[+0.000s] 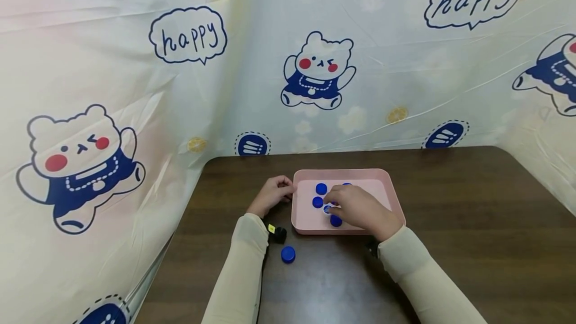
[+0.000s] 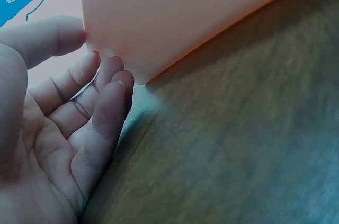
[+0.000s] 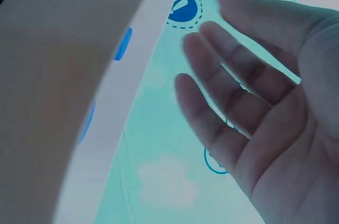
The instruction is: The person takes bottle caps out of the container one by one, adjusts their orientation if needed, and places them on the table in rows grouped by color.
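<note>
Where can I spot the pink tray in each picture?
Head: the pink tray sits below and right of the middle.
Left wrist: the tray's outer wall fills the top centre.
Right wrist: the tray's walls slant down the left side.
Shared landmark: the printed backdrop, at top left in the left wrist view.

The shallow pink tray (image 1: 303, 216) lies flat, with several round blue caps (image 1: 321, 189) inside; another cap (image 1: 288, 254) lies outside, toward eight o'clock.

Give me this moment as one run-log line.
left hand: at pink tray, left side; right hand: over tray; blue discs: several in tray; lone blue disc: on table
</note>
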The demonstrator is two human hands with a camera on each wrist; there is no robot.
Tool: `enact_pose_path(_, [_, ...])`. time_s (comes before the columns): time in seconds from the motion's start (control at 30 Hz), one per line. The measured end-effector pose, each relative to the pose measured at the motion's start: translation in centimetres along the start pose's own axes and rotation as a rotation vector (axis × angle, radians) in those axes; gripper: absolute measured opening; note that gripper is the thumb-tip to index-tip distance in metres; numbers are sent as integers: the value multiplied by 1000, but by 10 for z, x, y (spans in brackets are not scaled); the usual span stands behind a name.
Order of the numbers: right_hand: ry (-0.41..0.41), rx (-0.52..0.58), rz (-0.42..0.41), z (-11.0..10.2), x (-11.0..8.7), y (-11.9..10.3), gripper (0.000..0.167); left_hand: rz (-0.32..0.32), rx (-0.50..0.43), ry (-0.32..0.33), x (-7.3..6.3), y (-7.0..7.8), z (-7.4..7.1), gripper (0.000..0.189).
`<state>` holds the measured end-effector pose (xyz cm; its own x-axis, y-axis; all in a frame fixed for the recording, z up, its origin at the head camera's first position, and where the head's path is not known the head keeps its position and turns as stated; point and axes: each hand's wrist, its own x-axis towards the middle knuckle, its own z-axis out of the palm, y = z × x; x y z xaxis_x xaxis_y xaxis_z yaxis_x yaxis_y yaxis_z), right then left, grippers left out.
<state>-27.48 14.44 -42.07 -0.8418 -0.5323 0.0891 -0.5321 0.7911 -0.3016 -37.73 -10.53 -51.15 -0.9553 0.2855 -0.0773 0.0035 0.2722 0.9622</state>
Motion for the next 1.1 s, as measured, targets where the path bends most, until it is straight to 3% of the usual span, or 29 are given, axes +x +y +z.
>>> enact_pose_path(0.37, [-129, -15, 116, 5, 3, 6, 15, -8, 12, 7, 2, 2, -1, 12])
enact_pose_path(0.5, [-132, -18, 141, 8, 3, 7, 11, -8, 11, 7, 0, 2, -1, 12])
enact_pose_path(0.83, [-122, -48, 106, 19, 4, 11, 4, 4, 1, 11, 1, 3, 0, 13])
enact_pose_path(1.1, [-133, -9, 132, 19, 4, 10, 3, 3, 9, -5, 0, 2, 0, 12])
